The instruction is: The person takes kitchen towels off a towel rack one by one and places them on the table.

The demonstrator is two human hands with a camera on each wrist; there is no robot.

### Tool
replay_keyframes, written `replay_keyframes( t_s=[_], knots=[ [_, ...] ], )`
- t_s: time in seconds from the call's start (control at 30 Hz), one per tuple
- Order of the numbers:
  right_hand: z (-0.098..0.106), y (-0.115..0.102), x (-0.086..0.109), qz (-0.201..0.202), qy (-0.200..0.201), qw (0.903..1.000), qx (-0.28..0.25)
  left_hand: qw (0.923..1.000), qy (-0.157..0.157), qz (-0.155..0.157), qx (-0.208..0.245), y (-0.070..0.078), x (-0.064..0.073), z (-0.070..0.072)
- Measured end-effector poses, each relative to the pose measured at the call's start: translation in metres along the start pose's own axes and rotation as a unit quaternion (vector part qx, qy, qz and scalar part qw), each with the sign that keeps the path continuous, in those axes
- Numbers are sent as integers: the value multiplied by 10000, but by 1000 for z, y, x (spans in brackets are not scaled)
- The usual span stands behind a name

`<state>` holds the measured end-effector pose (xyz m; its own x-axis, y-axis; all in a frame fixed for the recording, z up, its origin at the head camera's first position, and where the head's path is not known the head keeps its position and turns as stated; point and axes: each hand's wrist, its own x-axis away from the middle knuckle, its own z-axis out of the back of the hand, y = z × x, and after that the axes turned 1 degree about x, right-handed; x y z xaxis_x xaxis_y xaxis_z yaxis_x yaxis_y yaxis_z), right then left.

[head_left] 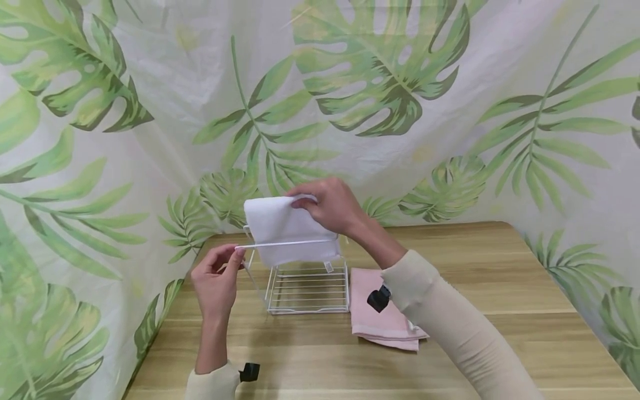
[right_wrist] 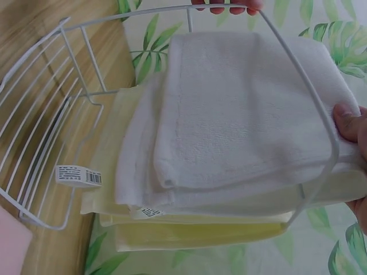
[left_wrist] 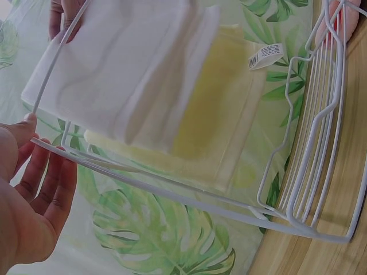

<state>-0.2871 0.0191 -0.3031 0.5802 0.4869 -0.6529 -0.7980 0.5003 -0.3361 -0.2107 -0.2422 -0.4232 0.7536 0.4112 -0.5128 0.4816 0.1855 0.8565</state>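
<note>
— Doing what with the left hand [head_left: 216, 283]?
— Pinching a corner of the white wire rack [head_left: 310, 311].
— Holding what with the right hand [head_left: 332, 206]?
— Gripping a white towel [head_left: 277, 222] by its top, holding it behind the rack's upper bar [head_left: 285, 244], near a pink cloth [head_left: 375, 326] lying on the table [head_left: 500, 294].

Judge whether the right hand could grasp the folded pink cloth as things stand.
Probably not without letting go: the right hand pinches a folded white cloth, though the folded pink cloth lies nearby.
</note>
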Motion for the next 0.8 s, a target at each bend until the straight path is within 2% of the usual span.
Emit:
replay_keyframes(
  t_s=[0.27, 0.8],
  knots=[
    [9, -7, -6, -73, -17, 10000, -61, 10000, 2, -8, 51, 0, 1, 0],
    [29, -19, -25, 250, 375, 9988, -191, 10000, 24, -49, 49, 0, 2, 0]
  ],
)
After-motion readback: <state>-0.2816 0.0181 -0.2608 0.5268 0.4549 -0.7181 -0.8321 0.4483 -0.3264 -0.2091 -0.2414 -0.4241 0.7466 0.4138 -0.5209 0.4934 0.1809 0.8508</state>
